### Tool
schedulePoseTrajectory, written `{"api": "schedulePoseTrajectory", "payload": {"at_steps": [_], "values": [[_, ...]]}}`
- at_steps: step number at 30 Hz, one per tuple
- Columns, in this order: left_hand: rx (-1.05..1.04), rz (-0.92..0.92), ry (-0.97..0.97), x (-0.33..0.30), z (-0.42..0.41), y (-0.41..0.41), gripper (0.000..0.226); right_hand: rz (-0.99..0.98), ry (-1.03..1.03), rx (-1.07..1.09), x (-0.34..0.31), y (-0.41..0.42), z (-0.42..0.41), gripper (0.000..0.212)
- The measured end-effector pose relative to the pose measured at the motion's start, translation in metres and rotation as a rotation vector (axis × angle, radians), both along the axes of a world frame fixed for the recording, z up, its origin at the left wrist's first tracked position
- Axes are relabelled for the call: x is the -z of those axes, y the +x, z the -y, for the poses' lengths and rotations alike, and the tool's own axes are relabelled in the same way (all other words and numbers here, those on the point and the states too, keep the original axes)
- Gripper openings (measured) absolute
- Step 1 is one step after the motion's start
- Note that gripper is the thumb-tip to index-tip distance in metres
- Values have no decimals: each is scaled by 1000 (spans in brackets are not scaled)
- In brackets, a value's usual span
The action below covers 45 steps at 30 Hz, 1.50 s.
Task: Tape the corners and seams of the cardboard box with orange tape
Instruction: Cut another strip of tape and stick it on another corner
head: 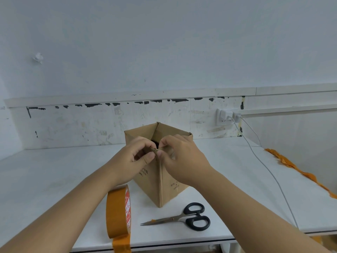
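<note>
Cardboard box (164, 181) near corner top pinched by both hands (160, 156)

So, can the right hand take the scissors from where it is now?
Probably yes. The scissors lie in the open on the table, below the right hand, with nothing between. The hand must first release the box corner.

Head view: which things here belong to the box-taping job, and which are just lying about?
Job: cardboard box, both hands pinching its near top corner; tape roll; scissors.

Lying about: wall socket, white cable, used tape strips along the table's right edge.
</note>
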<state>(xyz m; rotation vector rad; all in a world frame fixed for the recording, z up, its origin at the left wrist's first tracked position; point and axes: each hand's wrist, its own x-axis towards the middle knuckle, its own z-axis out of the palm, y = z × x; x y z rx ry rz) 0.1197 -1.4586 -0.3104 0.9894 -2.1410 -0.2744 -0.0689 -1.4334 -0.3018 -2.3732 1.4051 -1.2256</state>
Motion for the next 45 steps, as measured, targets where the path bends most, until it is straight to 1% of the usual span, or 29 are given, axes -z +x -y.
{"api": "schedulePoseTrajectory", "payload": {"at_steps": [3, 9, 12, 15, 23, 32, 38, 42, 45], "values": [[4, -8, -6, 1, 0, 0, 15, -9, 25, -38, -2, -6, 0, 6], [42, -8, 29, -1, 1, 2, 11, 9, 17, -5, 0, -1, 0, 7], [47, -3, 46, -3, 2, 2, 16, 15, 23, 0, 0, 0, 0, 7], [55, -3, 61, -4, 0, 1, 12, 10, 28, 2, 0, 0, 0, 7], [47, -6, 126, -4, -3, 5, 26, 8, 54, 39, -2, 4, 0, 4], [38, -55, 118, -3, -5, 5, 20, 38, 37, 74, -1, 9, -2, 4], [-35, -102, 42, 1, -3, -3, 25, 59, 29, 38, -7, 6, -1, 7], [-66, -63, 11, 2, -3, -4, 22, 103, 14, 20, -7, 7, -1, 7], [-71, -55, 18, 2, -3, -5, 21, 102, 43, -34, -8, 2, 0, 7]]}}
